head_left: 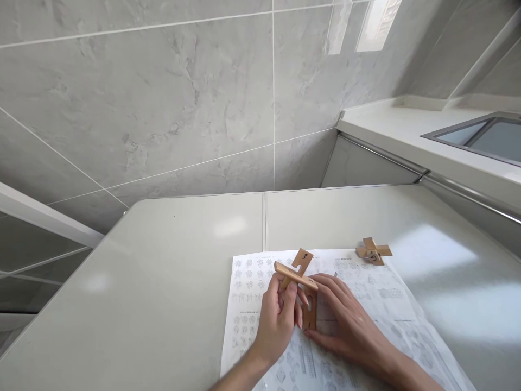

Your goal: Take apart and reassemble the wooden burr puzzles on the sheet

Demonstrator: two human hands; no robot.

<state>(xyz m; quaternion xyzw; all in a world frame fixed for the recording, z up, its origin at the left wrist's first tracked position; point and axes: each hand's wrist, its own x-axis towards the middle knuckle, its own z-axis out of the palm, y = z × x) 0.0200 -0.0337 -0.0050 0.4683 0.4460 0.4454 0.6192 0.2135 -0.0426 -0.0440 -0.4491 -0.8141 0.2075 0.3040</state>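
Left hand (pixel 277 320) pinches notched tan wooden puzzle slats (pixel 296 271), right hand (pixel 345 320) flat-fingered against them, near grey desk's (pixel 163 271) near edge; probably light, stiff, best gripped at ends.

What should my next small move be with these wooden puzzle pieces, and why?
Probably press the lower piece up into the crossed pieces in your left hand: your right hand lies flat against it on the instruction sheet, and the joint looks unseated.
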